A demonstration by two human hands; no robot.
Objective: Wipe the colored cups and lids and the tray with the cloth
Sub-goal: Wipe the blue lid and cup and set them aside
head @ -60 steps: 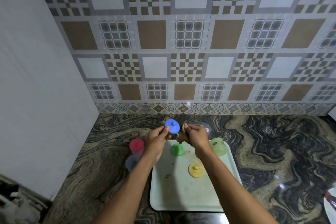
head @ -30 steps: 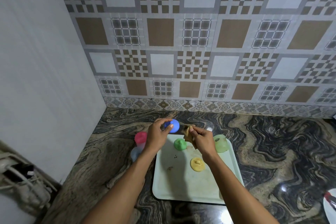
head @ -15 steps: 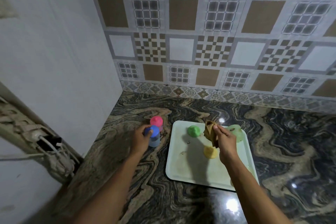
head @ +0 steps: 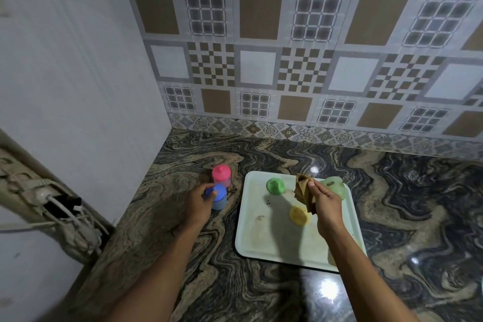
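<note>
On the marbled tabletop the pale tray lies long side running away, left hand stretched forward just off its left edge, fingers curled on the blue lid capping the upright blue cup, right hand raised over the tray pinching the folded brown cloth, held roughly upright.

Dim, glare on counter, edges warped.

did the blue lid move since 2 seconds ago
Yes: the blue lid went left, from over the tray's far-left corner to the top of the pale blue cup beside it, gripped by the left hand.
</note>
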